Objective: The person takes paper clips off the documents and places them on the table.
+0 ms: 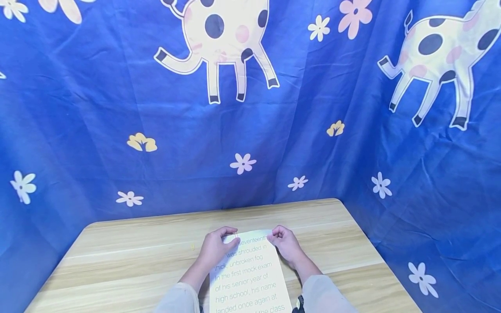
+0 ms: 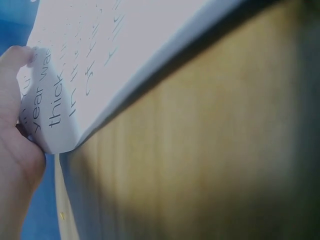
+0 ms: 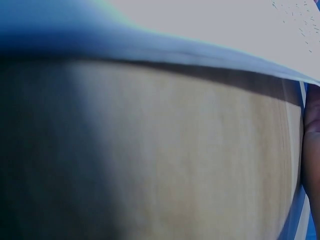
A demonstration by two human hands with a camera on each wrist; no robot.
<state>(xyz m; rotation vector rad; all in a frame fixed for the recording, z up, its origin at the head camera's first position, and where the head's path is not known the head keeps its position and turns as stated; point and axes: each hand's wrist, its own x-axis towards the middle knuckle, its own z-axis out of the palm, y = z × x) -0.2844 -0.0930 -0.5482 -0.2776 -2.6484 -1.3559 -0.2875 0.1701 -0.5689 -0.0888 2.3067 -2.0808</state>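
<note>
A stack of white printed sheets [image 1: 246,278] extends from the middle of the table toward the person, its large dark text facing up. My left hand [image 1: 219,245] grips the top left corner, with the thumb over the printed face. A tiny orange-edged thing [image 1: 236,235] shows between that thumb and forefinger; I cannot tell what it is. At the top right corner, my right hand [image 1: 287,245] pinches the paper's edge between thumb and fingers. In the left wrist view the paper [image 2: 65,100] bends near the thumb. Only part of the right hand [image 3: 312,145] appears in the right wrist view.
A small yellow wire piece [image 1: 192,246] lies on the wood-grain table [image 1: 129,256], left of the left hand. Blue curtains [image 1: 188,143] with cows and flowers hang behind the table and along its sides.
</note>
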